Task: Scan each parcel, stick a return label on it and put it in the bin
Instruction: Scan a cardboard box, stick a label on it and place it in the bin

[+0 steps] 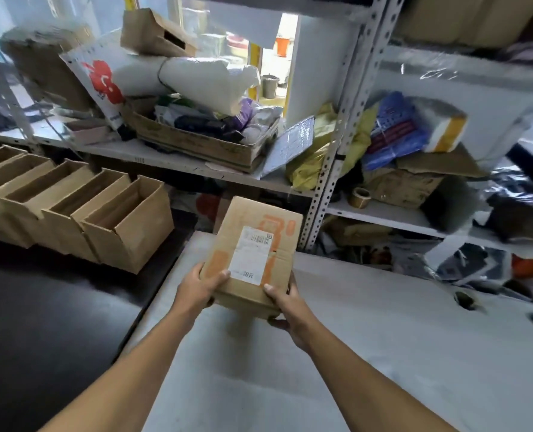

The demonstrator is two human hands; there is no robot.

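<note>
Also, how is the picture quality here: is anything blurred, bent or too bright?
Head view: the parcel held by the left hand and right hand is fairly sharp, though its label text is too small to read; the right edge is smeared by motion blur; the wide lens tilts the shelf post; daylight in the window opening is overexposed.

Daylight came from a bright, washed-out opening at the far centre, leaving the room evenly but softly lit. The pale worktop reflected a dull sheen, and the parcel cast a faint shadow on it. Motion blur smeared the right and far left edges. Wide-angle distortion bent the shelf upright.
</note>
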